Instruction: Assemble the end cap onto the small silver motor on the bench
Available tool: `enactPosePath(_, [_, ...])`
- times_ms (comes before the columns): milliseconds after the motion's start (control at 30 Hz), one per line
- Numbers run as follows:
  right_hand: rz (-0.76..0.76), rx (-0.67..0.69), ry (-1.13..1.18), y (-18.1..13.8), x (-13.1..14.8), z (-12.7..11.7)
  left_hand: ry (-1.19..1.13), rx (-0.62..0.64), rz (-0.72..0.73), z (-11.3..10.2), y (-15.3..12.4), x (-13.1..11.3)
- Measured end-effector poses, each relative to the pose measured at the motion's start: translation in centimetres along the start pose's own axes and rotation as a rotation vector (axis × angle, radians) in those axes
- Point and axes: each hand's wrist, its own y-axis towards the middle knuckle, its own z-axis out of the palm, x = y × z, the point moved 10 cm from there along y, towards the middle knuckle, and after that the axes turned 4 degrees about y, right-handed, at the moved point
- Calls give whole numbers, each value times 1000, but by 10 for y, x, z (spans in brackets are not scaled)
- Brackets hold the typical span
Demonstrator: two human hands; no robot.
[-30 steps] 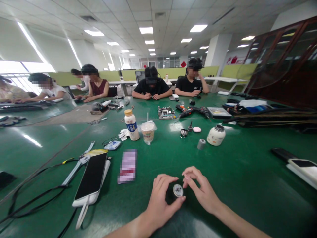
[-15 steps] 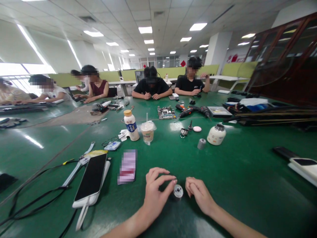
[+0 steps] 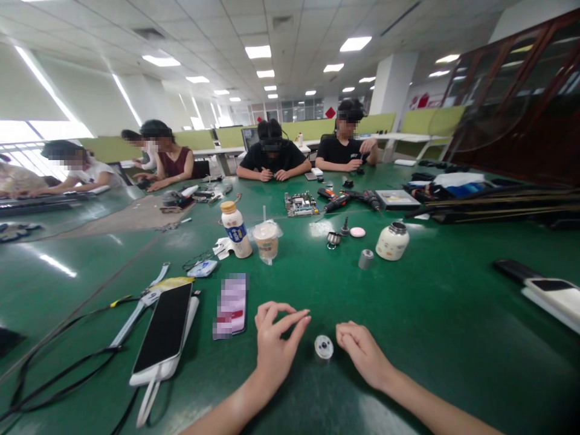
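A small round white and silver part point(image 3: 324, 347) lies on the green table point(image 3: 435, 314) near the front edge, between my two hands. My left hand point(image 3: 274, 341) hovers just left of it, thumb and fingers curved and apart, holding nothing. My right hand point(image 3: 362, 353) rests just right of the part with its fingers curled in loosely; nothing shows in it. Neither hand touches the part.
A phone on a white power bank point(image 3: 164, 331) and a pink card point(image 3: 232, 305) lie to the left with cables. Farther back stand a bottle point(image 3: 235, 229), a cup point(image 3: 266, 240), a white jar point(image 3: 392, 241), a grey cap point(image 3: 365, 259), a circuit board point(image 3: 301, 204). Several people sit across the table.
My left hand let go of the round part and drew back to the left. My right hand pulled away and curled. The part now lies free on the table.
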Motion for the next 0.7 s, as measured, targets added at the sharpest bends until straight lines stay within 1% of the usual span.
enactPosePath(67, [-1, 11, -14, 0, -2, 2, -69, -2, 75, -3, -6, -20])
enactPosePath(133, [-1, 21, -26, 0, -3, 3, -105, 3, 130, -4, -11, -34])
enactPosePath(233, [-3, 28, -33, -1, -5, 5, -114, 21, 168, -2, -15, -42])
enactPosePath(300, [-4, 26, -28, -2, -5, 5, -112, 59, 169, 3, -15, -42])
enactPosePath(400, [-3, 5, -2, -2, -3, 3, -121, 147, 151, 12, -16, -38])
enactPosePath(500, [3, -39, 44, -2, -1, -4, -126, 235, 97, 20, -17, -32])
enactPosePath(600, [12, -86, 105, -3, 1, -12, -120, 297, 27, 26, -18, -26])
enactPosePath(700, [4, -45, 165, -6, 5, -10, -118, 320, -13, 30, -19, -22])
